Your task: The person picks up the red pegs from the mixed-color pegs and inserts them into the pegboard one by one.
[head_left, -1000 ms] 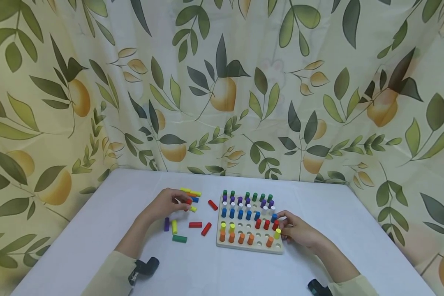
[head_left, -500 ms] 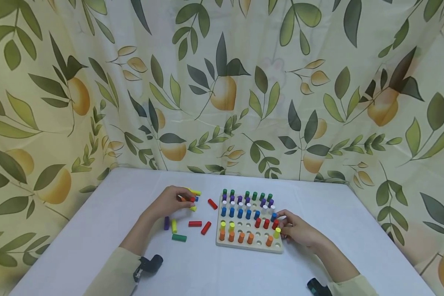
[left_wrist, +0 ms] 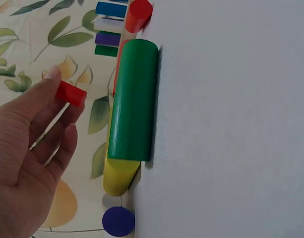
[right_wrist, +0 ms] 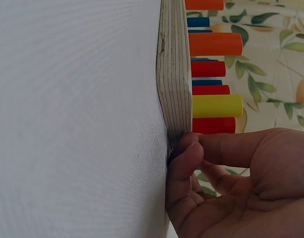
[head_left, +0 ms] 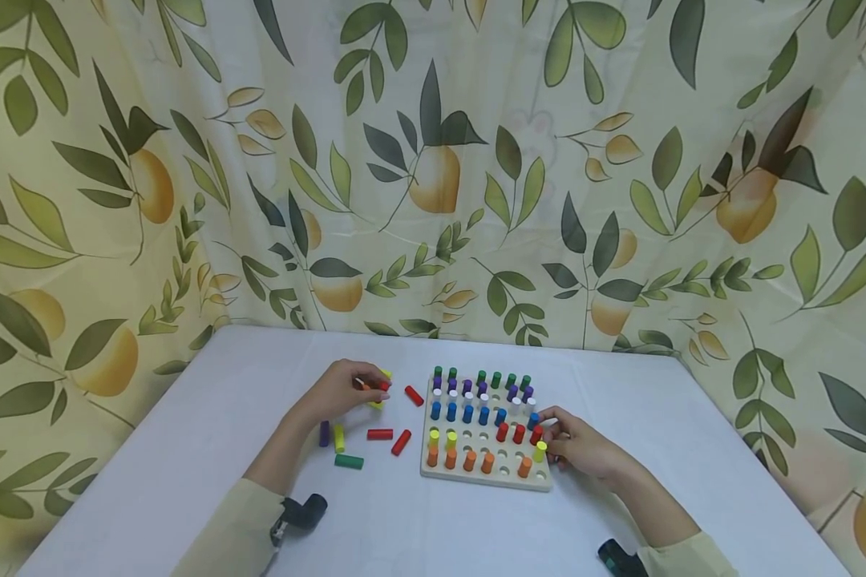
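My left hand (head_left: 342, 394) pinches a short red peg (left_wrist: 72, 94) between thumb and fingertips, above a small group of loose pegs that it partly hides. To the right lies a wooden pegboard (head_left: 476, 480) with upright pegs in rows of green, purple, white, blue, red, yellow and orange; some holes are bare. At the board's right edge, my right hand (head_left: 584, 445) grips the side, thumb and a curled finger on the rim in the right wrist view. A yellow peg (right_wrist: 216, 106) stands close to those fingers.
Loose pegs lie left of the board: red pegs (head_left: 380, 434), a green peg (head_left: 349, 462), a yellow peg (head_left: 339, 438) and a purple peg (head_left: 324, 433). A white cloth (head_left: 361, 521) covers the table. Patterned curtains (head_left: 433, 240) hang behind and at both sides.
My left hand has moved a little to the right and away from me, carrying the red peg over the loose ones. My right hand has stayed at the board's edge.
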Demonstrator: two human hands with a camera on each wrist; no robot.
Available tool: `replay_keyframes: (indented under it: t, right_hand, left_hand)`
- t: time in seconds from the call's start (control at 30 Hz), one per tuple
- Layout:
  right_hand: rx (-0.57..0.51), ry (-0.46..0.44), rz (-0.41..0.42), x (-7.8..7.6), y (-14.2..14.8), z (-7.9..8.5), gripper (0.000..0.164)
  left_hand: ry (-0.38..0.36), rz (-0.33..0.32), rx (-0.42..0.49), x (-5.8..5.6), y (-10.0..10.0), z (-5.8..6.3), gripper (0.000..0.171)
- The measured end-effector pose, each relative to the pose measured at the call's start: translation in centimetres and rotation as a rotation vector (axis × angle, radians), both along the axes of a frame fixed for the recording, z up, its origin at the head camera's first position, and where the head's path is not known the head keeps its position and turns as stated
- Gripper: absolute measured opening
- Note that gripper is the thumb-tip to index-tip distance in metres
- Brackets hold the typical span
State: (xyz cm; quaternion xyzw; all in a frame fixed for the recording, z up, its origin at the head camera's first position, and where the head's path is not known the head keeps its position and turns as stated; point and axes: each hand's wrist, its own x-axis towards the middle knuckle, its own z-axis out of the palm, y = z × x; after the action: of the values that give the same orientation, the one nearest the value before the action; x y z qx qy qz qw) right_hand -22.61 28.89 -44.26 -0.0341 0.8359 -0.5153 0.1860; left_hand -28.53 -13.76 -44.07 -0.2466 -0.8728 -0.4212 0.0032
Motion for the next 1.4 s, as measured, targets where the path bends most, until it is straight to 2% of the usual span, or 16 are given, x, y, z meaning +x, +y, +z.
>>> replay_keyframes:
  t: [0.13, 0.77, 1.03, 1.4]
  right_hand:
    - [0.006, -0.002, 0.002, -0.1, 0.0, 0.0, 0.041]
    - [0.013, 0.002, 0.004, -0.3, 0.2, -0.2, 0.041]
    - [0.007, 0.0, 0.0, -0.2, 0.2, -0.4, 0.041]
    - [0.01, 0.004, 0.0, 0.0, 0.1, -0.1, 0.04]
  left_hand:
    - [-0.001, -0.021, 0.002, 0.0, 0.4, 0.1, 0.022]
    - [-0.038, 0.003, 0.009, 0.1, 1.9, 0.6, 0.024]
    - [-0.03, -0.027, 0.039, 0.2, 2.9, 0.9, 0.021]
    - [-0.034, -0.061, 0.054, 0.1, 3.8, 0.8, 0.021]
